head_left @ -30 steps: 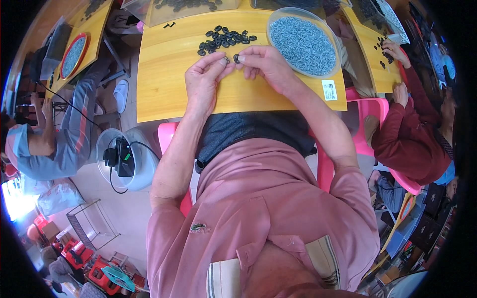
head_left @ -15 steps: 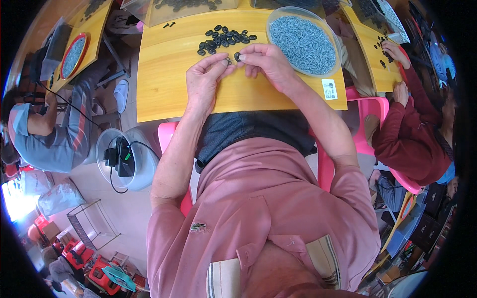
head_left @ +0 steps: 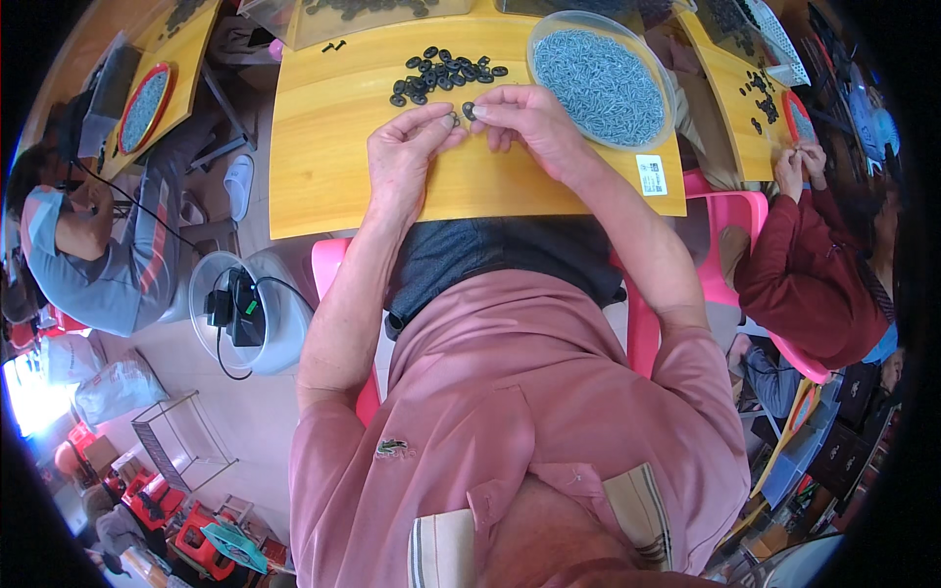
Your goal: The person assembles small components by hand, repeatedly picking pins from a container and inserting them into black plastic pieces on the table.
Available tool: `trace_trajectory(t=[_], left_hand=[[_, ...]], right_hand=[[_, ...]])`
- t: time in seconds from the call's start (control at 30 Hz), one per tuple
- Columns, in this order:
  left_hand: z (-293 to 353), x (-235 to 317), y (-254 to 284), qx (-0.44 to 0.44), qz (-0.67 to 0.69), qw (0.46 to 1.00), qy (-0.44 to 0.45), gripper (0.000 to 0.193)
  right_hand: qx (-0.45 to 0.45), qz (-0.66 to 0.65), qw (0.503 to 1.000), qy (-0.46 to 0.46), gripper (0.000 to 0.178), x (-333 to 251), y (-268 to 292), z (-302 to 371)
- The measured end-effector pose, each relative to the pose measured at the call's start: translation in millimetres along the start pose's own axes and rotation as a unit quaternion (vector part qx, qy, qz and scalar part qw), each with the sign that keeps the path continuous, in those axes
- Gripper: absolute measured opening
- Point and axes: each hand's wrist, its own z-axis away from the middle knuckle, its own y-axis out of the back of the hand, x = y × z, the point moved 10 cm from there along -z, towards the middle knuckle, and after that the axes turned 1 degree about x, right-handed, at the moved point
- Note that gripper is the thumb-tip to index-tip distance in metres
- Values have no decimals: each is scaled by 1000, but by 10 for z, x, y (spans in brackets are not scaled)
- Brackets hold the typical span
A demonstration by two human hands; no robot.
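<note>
Between thumb and fingertips, my right hand [head_left: 529,122] pinches a small black oval piece [head_left: 469,111]. My left hand [head_left: 412,152] is closed in a pinch just left of it; whatever sits at its fingertips is too small to make out. The two hands are close together but apart, above the yellow wooden table [head_left: 323,167]. Just beyond them lies a loose pile of black oval pieces with holes [head_left: 441,73]. Right of the pile stands a round clear tub [head_left: 534,73] full of bluish-grey screws [head_left: 598,88].
Two small black parts [head_left: 334,46] lie at the table's far left. A clear bin [head_left: 363,24] of black pieces stands along the back. A white label [head_left: 650,174] is on the near right corner. Co-workers sit left and right; a bucket [head_left: 201,294] holding a black adapter stands left.
My hands have hardly moved and keep their pinches. The co-worker on the right has drawn a hand back from the black pieces, bringing both hands together and uncovering a red-rimmed dish.
</note>
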Motion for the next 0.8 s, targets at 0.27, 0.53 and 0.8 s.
trace_trajectory(t=[0.27, 0.53, 0.8], left_hand=[[19, 1, -24, 2, -18, 1000, 7, 21], [-10, 16, -38, -15, -5, 1000, 17, 22], [16, -3, -41, -14, 16, 999, 25, 22]], right_hand=[[-7, 24, 1000, 12, 21, 37, -30, -15], [-1, 11, 1000, 8, 21, 16, -26, -31], [-3, 7, 1000, -2, 20, 38, -37, -13]])
